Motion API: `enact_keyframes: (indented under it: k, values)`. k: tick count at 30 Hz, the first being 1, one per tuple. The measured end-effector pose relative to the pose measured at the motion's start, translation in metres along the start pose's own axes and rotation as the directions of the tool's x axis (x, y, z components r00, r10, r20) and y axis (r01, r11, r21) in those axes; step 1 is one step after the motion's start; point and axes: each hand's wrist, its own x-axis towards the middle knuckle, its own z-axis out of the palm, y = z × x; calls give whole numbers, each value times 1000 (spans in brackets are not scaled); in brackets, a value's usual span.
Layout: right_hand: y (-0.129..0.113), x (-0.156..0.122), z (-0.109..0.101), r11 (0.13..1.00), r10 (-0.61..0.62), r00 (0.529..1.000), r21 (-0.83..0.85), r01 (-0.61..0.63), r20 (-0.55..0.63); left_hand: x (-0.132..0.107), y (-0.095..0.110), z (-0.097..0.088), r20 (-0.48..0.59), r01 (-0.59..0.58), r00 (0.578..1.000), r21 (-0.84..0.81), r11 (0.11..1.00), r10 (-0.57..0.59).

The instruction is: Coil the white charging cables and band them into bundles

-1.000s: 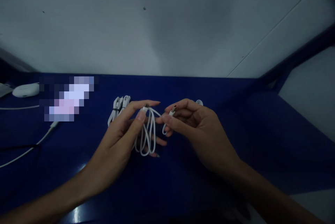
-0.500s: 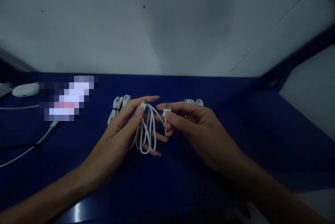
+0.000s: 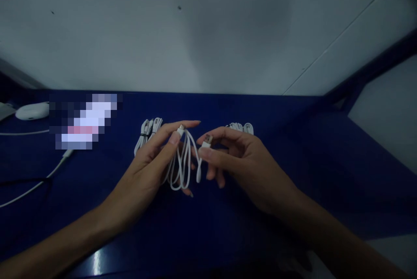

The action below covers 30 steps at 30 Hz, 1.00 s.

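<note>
A white USB cable [image 3: 180, 174] hangs in loose loops between my two hands, above the blue table. My left hand [image 3: 151, 157] pinches its smaller metal-tipped plug [image 3: 181, 130] between thumb and index finger, with the loops falling across the other fingers. Between the thumb and fingers of my right hand [image 3: 239, 151] is the flat USB-A plug [image 3: 206, 141], its metal end pointing up. A short bend of cable dips below that plug. Several of my left fingers are partly hidden behind the loops.
Bundled white cables [image 3: 148, 131] lie behind my left hand, one with a dark tie. More coiled white cables [image 3: 241, 128] lie behind my right hand. At left are a blurred-out bright object [image 3: 87, 122] with a white cord, and a white rounded case [image 3: 31, 111]. A pale wall [image 3: 146, 44] rises behind the blue table [image 3: 195, 235].
My right hand has tilted the USB-A plug and shifted it slightly down and left. The cable below that plug now bends into a small loop. My left hand has barely moved.
</note>
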Motion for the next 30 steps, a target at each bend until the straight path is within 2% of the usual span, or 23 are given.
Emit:
enact_keyframes:
  k: [4, 7, 9, 11, 13, 16, 19, 22, 26, 28, 30]
  values:
    - [-3, -2, 6, 992, -25, 999, -122, 22, -21, -2, -3, 0, 18, 21, 1000, 14, 1000, -21]
    - [-3, -4, 12, 975, -77, 997, -212, 72, -13, -4, -2, 1, 6, -16, 1000, 96, 995, 16]
    - [-2, -4, 15, 961, -108, 994, -254, 109, 17, -6, -1, 1, 35, -32, 999, 116, 993, 28]
    - [2, -5, 17, 938, -161, 987, -309, 158, 16, -7, 0, 1, 109, 11, 994, 62, 998, -17]
    - [6, -4, 17, 888, -248, 968, -408, 212, -37, -7, 1, 2, 156, 86, 984, -16, 996, -83]
    - [11, -4, 17, 808, -344, 937, -529, 260, -64, -8, 3, 3, 135, 182, 976, -95, 979, -168]
    - [13, -5, 18, 733, -424, 904, -608, 304, -60, -10, 3, 3, 129, 245, 964, -105, 964, -231]
    - [14, -6, 17, 607, -509, 861, -702, 372, 17, -12, 3, 3, 162, 292, 947, -78, 953, -277]
    - [17, -3, 15, 461, -539, 803, -707, 536, 256, -13, 7, 4, 169, 346, 924, 20, 938, -344]
    - [19, -2, 15, 431, -585, 763, -692, 579, 275, -12, 10, 5, 149, 368, 917, 44, 929, -370]
    - [21, -2, 16, 448, -615, 755, -687, 572, 228, -11, 13, 6, 131, 374, 918, 35, 927, -375]
